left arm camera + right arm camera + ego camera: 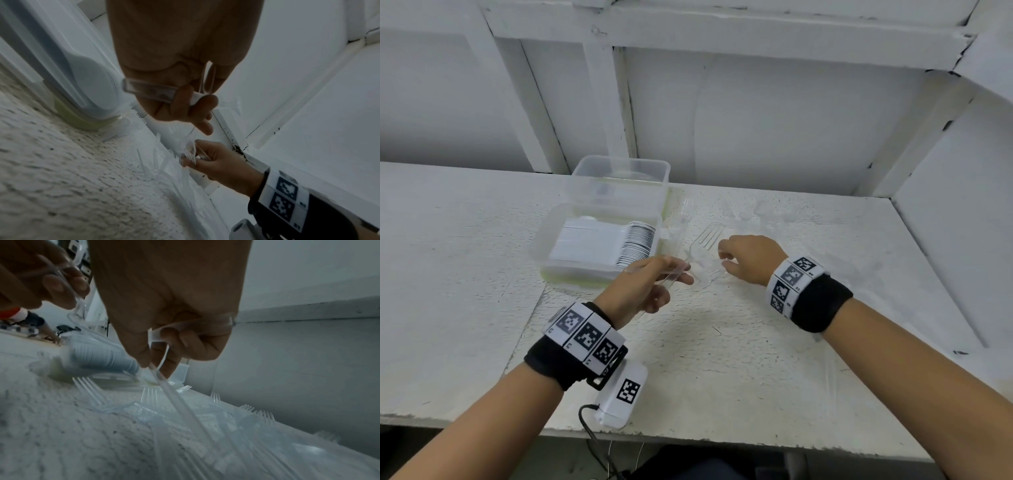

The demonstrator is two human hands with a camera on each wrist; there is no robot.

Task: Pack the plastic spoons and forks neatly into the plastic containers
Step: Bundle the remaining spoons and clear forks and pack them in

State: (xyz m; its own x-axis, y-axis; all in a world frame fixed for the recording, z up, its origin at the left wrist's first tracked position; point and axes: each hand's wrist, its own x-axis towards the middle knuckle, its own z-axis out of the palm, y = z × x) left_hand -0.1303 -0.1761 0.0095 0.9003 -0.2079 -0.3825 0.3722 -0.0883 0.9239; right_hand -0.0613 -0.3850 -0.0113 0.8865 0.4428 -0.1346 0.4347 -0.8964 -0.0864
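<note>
A: Closest to you are your two arms with the black bands. Your left hand [650, 284] has its fingers curled tight around clear forks [150, 91] by their handles.

B: And my right hand?

A: Your right hand [748, 258] is low over the table [458, 274], just to the right of the left one. Its thumb and finger pinch one more fork [176, 400] by the handle end. The other end of that fork is down in the pile [236, 426].

B: How much is done?

A: The near box [599, 246] is touching the table just left of your hands. It is already packed with white spoons [635, 243], all lined up in a neat row. I think the spoon part is mostly done.

B: What about the other box?

A: The far box [619, 178] stands right behind the near one, by the wall. I cannot tell if anything is in it.

B: So what is left?

A: The forks. Lots of them lie loose on the table to your right, pointing all ways. One fork lies just past your hands. I think you have a good way to go: gather them, turn them the same way, and put them in a box.
</note>
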